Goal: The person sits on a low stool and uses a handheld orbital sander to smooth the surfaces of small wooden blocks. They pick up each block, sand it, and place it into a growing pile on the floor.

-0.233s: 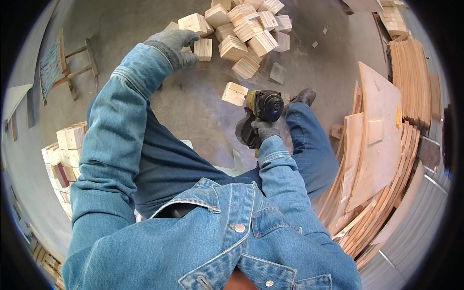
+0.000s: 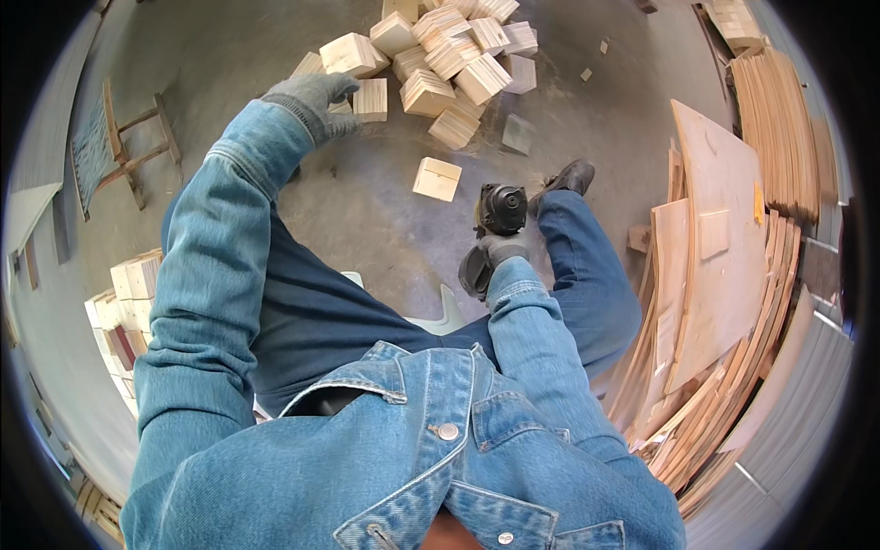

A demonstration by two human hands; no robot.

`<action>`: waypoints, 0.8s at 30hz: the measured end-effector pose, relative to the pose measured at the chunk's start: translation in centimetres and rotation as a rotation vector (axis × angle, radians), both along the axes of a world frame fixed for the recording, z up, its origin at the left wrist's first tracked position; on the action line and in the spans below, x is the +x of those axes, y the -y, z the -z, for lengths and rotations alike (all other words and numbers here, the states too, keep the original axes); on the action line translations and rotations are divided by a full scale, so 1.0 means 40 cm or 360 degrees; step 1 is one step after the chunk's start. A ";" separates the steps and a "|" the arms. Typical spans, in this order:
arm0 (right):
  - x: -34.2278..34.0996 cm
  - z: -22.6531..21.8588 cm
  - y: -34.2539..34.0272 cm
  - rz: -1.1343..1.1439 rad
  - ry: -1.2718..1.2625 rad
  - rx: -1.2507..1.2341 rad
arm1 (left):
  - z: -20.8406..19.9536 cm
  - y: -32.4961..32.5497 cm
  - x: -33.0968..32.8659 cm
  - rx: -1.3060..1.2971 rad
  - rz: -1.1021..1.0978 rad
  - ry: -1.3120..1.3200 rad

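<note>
Head view: black power tool (image 2: pixel 502 209) beside right shoe (image 2: pixel 575 176), right gloved hand (image 2: pixel 505 247) clamped round it! Single wooden block (image 2: pixel 437 179) just left, on floor (image 2: pixel 376 202). Left gloved hand (image 2: pixel 316 99) stretched out, thumb and fingers apart, near block pile (image 2: pixel 454 64).

Between my left hand (image 2: pixel 314 103) and the power tool (image 2: pixel 502 211) in my right hand (image 2: pixel 504 247), I can pass over bare floor (image 2: pixel 367 197), skirting one loose block (image 2: pixel 436 179). The block pile (image 2: pixel 454 57) obstructs the way ahead; leaning boards (image 2: pixel 720 302) bar my right side.
</note>
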State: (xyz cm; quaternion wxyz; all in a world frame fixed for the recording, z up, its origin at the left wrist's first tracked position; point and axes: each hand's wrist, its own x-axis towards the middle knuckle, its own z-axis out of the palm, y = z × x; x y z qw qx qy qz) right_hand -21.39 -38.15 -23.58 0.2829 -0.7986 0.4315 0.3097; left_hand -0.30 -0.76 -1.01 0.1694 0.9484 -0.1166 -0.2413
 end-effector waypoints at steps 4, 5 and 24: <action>-0.059 0.139 0.059 0.0249 -0.0138 0.0015 | -0.005 0.054 0.008 0.0085 0.0028 -0.0071; -0.067 0.159 0.053 0.0278 -0.0127 0.0021 | 0.009 0.057 0.009 0.0099 0.0033 -0.0082; 0.019 0.029 0.033 0.0602 -0.0175 0.0229 | 0.563 0.390 -0.092 0.0340 0.0529 -0.0530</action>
